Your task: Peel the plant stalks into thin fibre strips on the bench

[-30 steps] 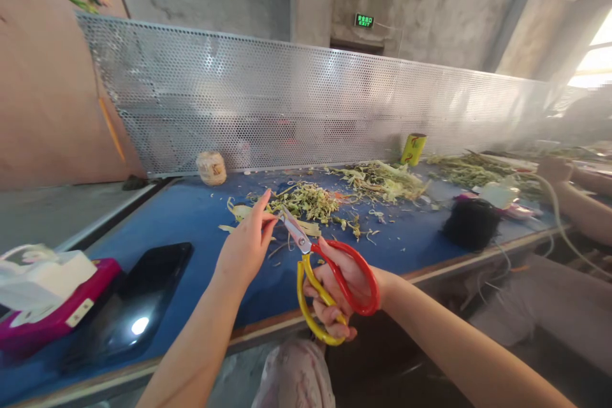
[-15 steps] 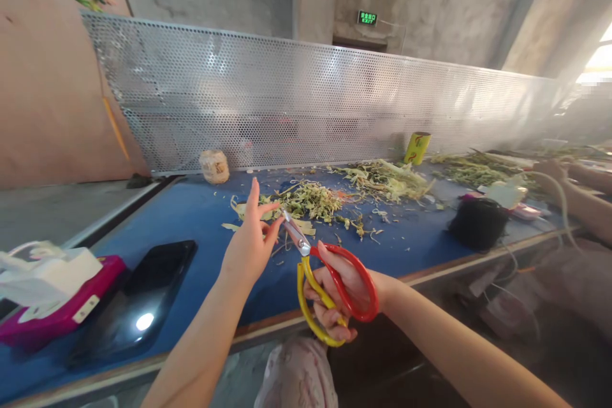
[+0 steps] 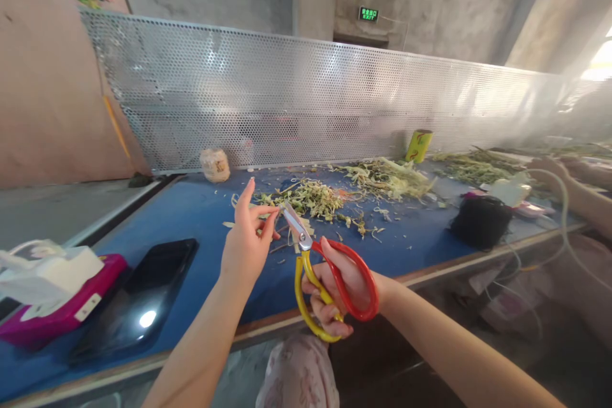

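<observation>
Lower left: phone (image 3: 143, 293), set apart, probably for elbow room. Centre: left hand (image 3: 246, 245), grip pinched, anything held too small to tell; scissors (image 3: 303, 241), tips just beside, likely for precision; plant scraps (image 3: 316, 199) on table (image 3: 191, 210) beyond. Lower centre: right hand (image 3: 351, 275), grip closed round handles, probably for leverage.

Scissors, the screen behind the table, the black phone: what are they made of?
Scissors: probably steel blades, bright and reflective; red and yellow handles look plastic or plastic-coated, smooth and evenly coloured.
Screen: likely perforated metal; silvery sheen, regular holes.
Black phone: glossy, apparently glass front, given the crisp light reflection; body material unclear.
</observation>
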A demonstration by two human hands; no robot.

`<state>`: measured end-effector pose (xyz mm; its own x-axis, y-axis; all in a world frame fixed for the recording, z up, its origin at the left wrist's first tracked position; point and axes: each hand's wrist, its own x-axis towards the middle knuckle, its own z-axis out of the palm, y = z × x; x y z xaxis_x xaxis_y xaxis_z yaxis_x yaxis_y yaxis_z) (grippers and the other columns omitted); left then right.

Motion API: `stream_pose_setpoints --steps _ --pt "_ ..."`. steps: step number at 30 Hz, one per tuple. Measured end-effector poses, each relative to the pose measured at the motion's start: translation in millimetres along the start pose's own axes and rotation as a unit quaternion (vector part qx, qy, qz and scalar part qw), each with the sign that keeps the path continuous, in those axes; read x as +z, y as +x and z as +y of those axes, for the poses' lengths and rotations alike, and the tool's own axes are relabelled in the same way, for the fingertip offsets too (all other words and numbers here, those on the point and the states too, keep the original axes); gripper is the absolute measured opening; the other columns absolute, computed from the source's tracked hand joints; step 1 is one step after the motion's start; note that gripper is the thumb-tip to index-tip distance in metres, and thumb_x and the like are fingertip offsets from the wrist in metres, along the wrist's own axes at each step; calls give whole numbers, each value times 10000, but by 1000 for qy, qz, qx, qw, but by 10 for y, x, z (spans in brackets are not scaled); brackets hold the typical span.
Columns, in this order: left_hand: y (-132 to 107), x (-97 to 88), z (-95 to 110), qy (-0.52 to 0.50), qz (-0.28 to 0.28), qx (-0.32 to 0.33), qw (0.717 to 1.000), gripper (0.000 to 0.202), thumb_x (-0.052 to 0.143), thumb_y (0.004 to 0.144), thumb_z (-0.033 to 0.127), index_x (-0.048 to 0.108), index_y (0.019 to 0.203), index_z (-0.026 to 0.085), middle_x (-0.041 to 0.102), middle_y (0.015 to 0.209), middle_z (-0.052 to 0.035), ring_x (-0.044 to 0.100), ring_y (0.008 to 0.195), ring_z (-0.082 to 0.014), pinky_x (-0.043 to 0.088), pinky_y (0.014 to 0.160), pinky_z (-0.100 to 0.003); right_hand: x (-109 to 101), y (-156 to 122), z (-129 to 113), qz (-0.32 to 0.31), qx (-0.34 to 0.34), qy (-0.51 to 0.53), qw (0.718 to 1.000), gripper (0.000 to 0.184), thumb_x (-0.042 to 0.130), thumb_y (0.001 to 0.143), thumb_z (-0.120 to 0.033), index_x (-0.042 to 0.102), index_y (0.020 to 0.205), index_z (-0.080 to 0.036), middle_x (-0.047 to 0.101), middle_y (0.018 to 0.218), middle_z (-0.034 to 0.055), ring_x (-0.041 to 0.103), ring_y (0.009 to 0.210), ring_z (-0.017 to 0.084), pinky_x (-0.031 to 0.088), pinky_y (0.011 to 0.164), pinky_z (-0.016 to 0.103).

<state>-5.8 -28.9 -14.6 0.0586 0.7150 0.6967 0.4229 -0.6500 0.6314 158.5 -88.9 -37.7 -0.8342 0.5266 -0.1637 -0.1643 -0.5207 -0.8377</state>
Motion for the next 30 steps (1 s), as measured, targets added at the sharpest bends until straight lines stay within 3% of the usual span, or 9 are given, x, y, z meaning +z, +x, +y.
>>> stream_pose_setpoints --steps 5,11,15,19,25,30 --pt "14 0 33 -29 15 -12 999 609 547 760 231 236 1284 228 635 851 -18 603 499 -97 508 522 -236 -29 26 21 -57 -35 22 998 706 -4 661 -777 355 677 -169 419 389 -45 371 279 83 259 379 209" --pt "29 9 35 -81 -9 -22 996 582 551 756 243 260 1260 225 599 809 0 571 474 -84 491 496 -230 -69 44 42 -98 -42 34 994 730 -61 644 -774 348 679 -171 423 395 -32 405 298 107 264 373 215" --pt "28 13 29 -77 2 -4 997 550 531 767 226 273 1252 219 581 827 -15 588 579 -100 481 495 -210 -93 41 46 -113 -47 30 992 759 -100 612 -783 344 689 -173 412 401 -38 362 297 90 266 372 220" --pt "29 20 34 -115 5 32 993 467 477 798 202 301 1229 241 528 879 -18 530 517 -54 476 482 -200 -93 50 55 -125 -33 30 991 772 -126 590 -786 336 693 -176 408 395 -38 346 297 87 271 366 224" --pt "32 41 6 -157 41 26 986 603 491 797 226 147 1289 284 486 852 -2 485 464 -49 472 468 -215 -45 66 81 -176 -78 22 981 753 -90 626 -779 350 695 -172 358 374 -59 373 279 100 276 333 213" --pt "35 56 -32 -148 8 14 989 590 473 807 244 142 1293 282 462 848 -3 441 427 -40 442 414 -208 -21 70 86 -186 -108 36 976 746 -96 660 -751 366 690 -166 348 368 -65 333 243 84 255 288 195"
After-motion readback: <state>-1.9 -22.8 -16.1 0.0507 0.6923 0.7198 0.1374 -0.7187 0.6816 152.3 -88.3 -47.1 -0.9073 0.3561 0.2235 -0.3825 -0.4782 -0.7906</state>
